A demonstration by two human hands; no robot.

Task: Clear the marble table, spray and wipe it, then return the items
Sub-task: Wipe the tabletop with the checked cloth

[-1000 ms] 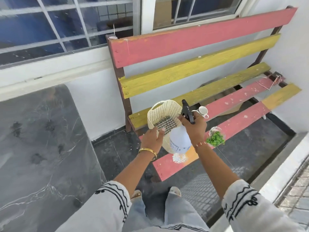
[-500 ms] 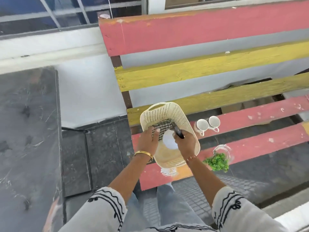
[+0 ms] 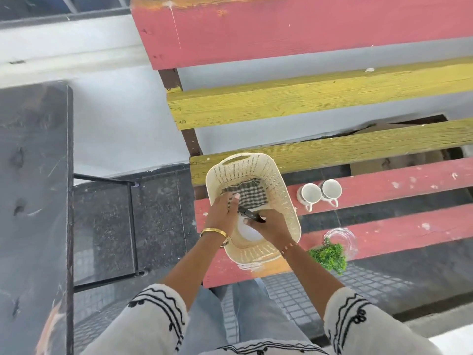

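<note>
Right hand (image 3: 272, 228) is wrapped around the black trigger head of the spray bottle (image 3: 248, 231), whose white body sits low inside the cream basket (image 3: 286, 201), and the grasp looks firm. Left hand (image 3: 222, 213) reaches into the same basket with fingers spread and loose, fingertips resting on the checked cloth (image 3: 249, 192) that lies against the basket's far end; it presses on the cloth rather than pinching it. That basket stands on the bench (image 3: 384, 180), across the red seat slats near their left end. Just to its right, two white cups (image 3: 320, 194) sit side by side on a red slat, handles toward the camera. Nearer, on the front red slat, a clear glass vase (image 3: 344, 240) lies tilted with a green sprig (image 3: 329, 256) spilling over the edge. Off to the left, well apart from the bench, the dark marble table (image 3: 33, 175) shows a bare, streaked top. A gold bangle (image 3: 213, 233) circles the left wrist.
</note>
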